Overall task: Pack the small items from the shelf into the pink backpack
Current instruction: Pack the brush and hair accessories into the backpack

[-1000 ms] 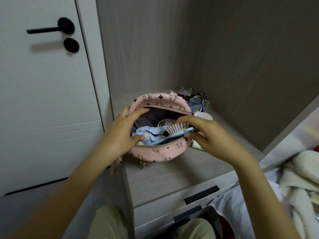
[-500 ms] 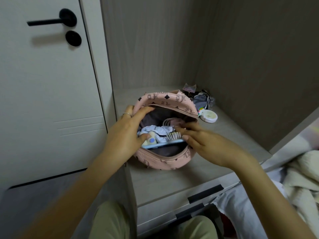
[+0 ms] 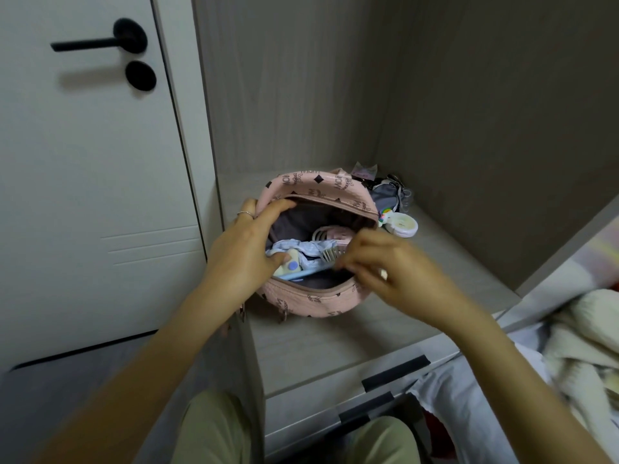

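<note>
Head view, looking down. Both forearms reach forward to the pink backpack (image 3: 318, 301), which stands unzipped on the wooden shelf (image 3: 335, 336) of a recess. Left hand (image 3: 246, 252): fingers curled over the left rim of the opening, thumb inside, gripping it. Right hand (image 3: 388, 267): blurred, fingers curled at the right rim beside the bristles of a blue hairbrush (image 3: 301, 274); whether it pinches anything cannot be told. Surroundings: white door (image 3: 83, 195) with black handle (image 3: 100, 41) at left; drawer fronts (image 3: 318, 406) below the shelf; pale bedding (image 3: 582, 346) at right. Behind the backpack lie a grey pouch (image 3: 385, 195) and a round white case (image 3: 403, 226). Inside the backpack: light blue cloth (image 3: 301, 247).
</note>
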